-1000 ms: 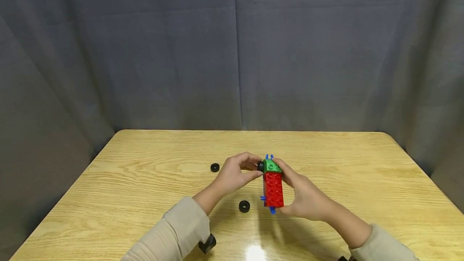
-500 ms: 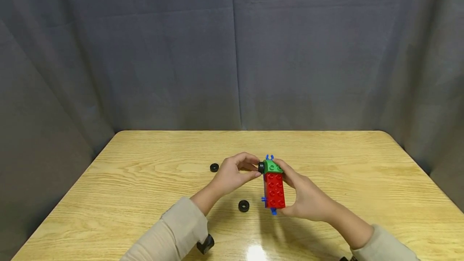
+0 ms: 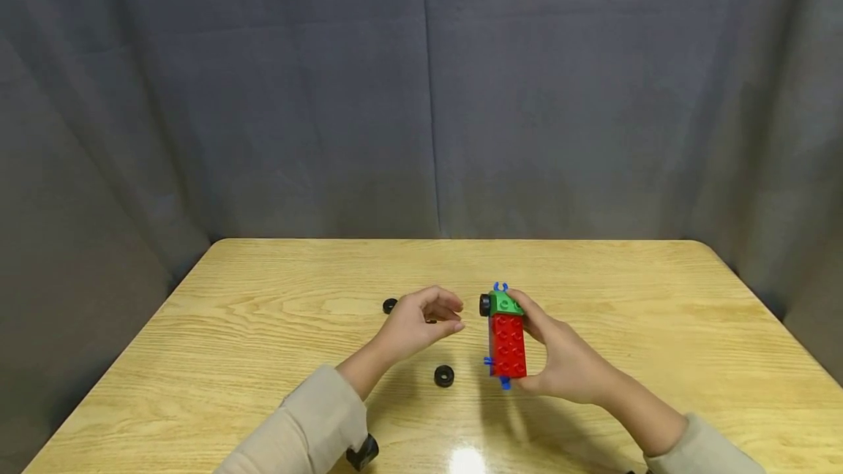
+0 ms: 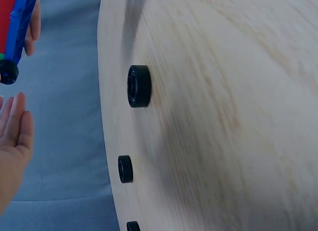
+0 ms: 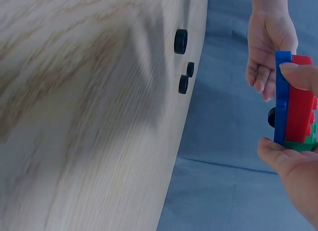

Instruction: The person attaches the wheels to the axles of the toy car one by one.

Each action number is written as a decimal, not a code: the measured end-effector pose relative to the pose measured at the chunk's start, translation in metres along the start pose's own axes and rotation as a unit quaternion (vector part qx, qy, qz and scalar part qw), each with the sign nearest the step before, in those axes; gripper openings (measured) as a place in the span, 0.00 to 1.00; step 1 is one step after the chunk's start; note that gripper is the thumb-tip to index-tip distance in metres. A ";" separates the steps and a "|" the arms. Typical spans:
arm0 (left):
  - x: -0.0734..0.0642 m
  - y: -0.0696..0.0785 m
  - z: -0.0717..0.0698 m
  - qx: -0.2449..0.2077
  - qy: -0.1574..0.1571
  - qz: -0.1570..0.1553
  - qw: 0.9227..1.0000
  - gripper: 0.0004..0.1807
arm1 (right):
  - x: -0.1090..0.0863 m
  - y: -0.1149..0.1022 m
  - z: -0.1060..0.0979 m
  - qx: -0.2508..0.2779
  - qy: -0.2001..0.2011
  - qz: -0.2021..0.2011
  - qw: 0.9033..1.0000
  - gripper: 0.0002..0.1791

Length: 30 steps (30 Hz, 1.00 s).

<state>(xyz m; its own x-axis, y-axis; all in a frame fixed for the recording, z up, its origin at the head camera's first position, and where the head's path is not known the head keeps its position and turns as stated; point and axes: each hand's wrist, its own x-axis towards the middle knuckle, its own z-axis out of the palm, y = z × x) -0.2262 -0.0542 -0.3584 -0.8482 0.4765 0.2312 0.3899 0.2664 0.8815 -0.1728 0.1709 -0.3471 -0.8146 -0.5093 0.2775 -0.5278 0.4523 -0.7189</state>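
My right hand (image 3: 569, 364) grips a toy brick vehicle (image 3: 509, 346) above the table, with thumb and fingers at its two ends. The vehicle has a red studded block, a green front and a blue base, seen edge-on in the right wrist view (image 5: 281, 99). A black wheel (image 3: 485, 305) sits on the left side of its front. To the left, apart from the vehicle, my left hand (image 3: 411, 328) holds nothing; its fingers are relaxed and slightly bent.
Loose black wheels lie on the wooden table (image 3: 263, 328): one nearest me (image 3: 444, 376), another farther back (image 3: 389, 306), and a third (image 3: 431, 321) mostly hidden behind the left hand. A grey curtain (image 3: 329, 130) hangs behind the table.
My left hand has drawn away from the vehicle's wheel, to the left and slightly down. The right hand has shifted a little right with the vehicle.
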 end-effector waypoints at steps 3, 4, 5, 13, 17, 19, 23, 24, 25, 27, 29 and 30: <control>-0.003 0.000 -0.002 0.002 -0.005 -0.001 1.000 0.12 | -0.001 0.002 -0.001 0.001 0.005 0.006 1.000 0.56; -0.004 0.000 -0.002 0.004 -0.006 -0.004 1.000 0.12 | -0.002 0.002 -0.001 0.000 0.005 0.008 1.000 0.56; -0.006 0.003 -0.003 0.005 -0.007 -0.005 1.000 0.12 | -0.002 0.003 -0.002 0.000 0.006 0.009 1.000 0.56; -0.020 0.029 -0.008 0.021 -0.021 -0.022 0.999 0.10 | -0.005 0.007 -0.005 -0.017 0.017 0.008 1.000 0.56; -0.021 0.024 -0.008 0.025 -0.026 -0.016 0.999 0.10 | -0.007 0.006 -0.008 -0.020 0.019 0.012 1.000 0.56; -0.020 0.014 -0.007 0.024 -0.030 -0.015 0.999 0.10 | -0.008 0.007 -0.009 -0.017 0.020 0.010 1.000 0.56; -0.018 -0.005 -0.005 0.025 -0.043 -0.019 0.999 0.12 | -0.010 0.008 -0.010 -0.020 0.021 0.009 1.000 0.56; -0.018 -0.009 -0.005 0.024 -0.046 -0.020 0.998 0.12 | -0.010 0.008 -0.010 -0.021 0.021 0.009 1.000 0.56; -0.019 -0.010 -0.005 0.027 -0.050 -0.019 0.998 0.12 | -0.010 0.009 -0.010 -0.023 0.021 0.009 0.999 0.56; -0.019 -0.013 -0.004 0.027 -0.057 -0.013 0.998 0.12 | -0.010 0.010 -0.011 -0.025 0.024 0.008 0.999 0.56; -0.020 -0.014 -0.004 0.030 -0.067 -0.015 0.997 0.11 | -0.011 0.011 -0.011 -0.025 0.025 0.008 0.999 0.56; -0.020 -0.014 -0.004 0.030 -0.073 -0.018 0.997 0.11 | -0.011 0.012 -0.011 -0.026 0.025 0.009 0.999 0.56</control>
<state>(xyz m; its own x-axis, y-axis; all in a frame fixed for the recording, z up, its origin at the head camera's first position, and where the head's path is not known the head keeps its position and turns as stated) -0.2157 -0.0708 -0.3745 -0.8033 0.5805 0.1335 0.3838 0.3331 0.8613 -0.1725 0.1902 -0.3520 -0.8341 -0.4641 0.2981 -0.5243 0.4995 -0.6897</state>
